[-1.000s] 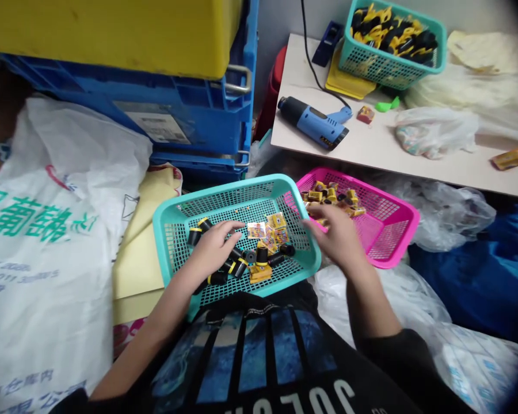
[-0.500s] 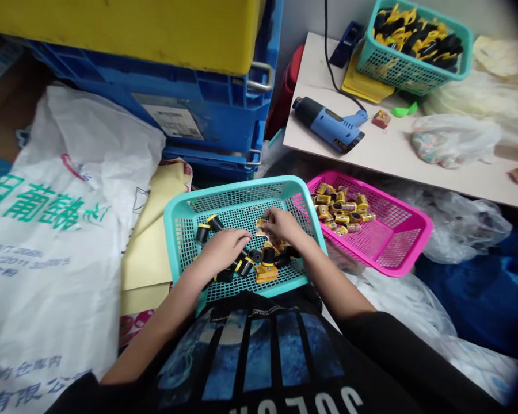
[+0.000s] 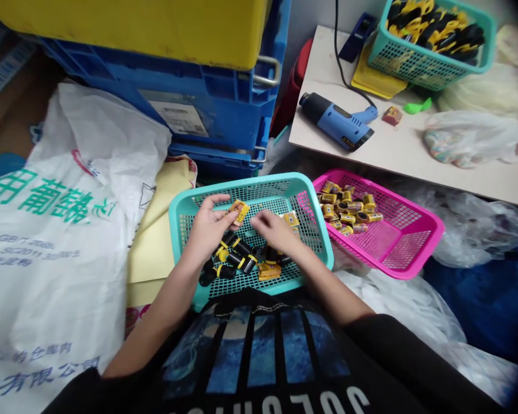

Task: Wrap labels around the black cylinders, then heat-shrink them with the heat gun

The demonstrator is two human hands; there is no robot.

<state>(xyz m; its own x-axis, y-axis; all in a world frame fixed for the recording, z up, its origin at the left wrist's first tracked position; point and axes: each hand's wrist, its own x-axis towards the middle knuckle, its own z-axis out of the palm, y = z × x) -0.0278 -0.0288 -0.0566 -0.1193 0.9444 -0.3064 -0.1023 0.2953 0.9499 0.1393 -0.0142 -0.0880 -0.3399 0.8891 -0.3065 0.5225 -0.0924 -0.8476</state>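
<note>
Head view: teal basket (image 3: 250, 183), its rim closing round both hands; bare mesh beyond the fingers, blue crate (image 3: 216, 98) crowding its far edge, white sack (image 3: 60, 230) left of the left hand. Left hand (image 3: 207, 230) pinches a yellow packet (image 3: 238, 210). Right hand (image 3: 276, 230) is curled over black rolls (image 3: 239, 261); whether it grips any cannot be told. Pink basket (image 3: 397, 247), just right of the right hand, holds yellow-wrapped rolls (image 3: 347, 208).

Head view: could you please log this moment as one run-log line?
left hand: pinches yellow wrapper | right hand: over black rolls, grip unclear | both in teal basket | pink basket: wrapped rolls
</note>
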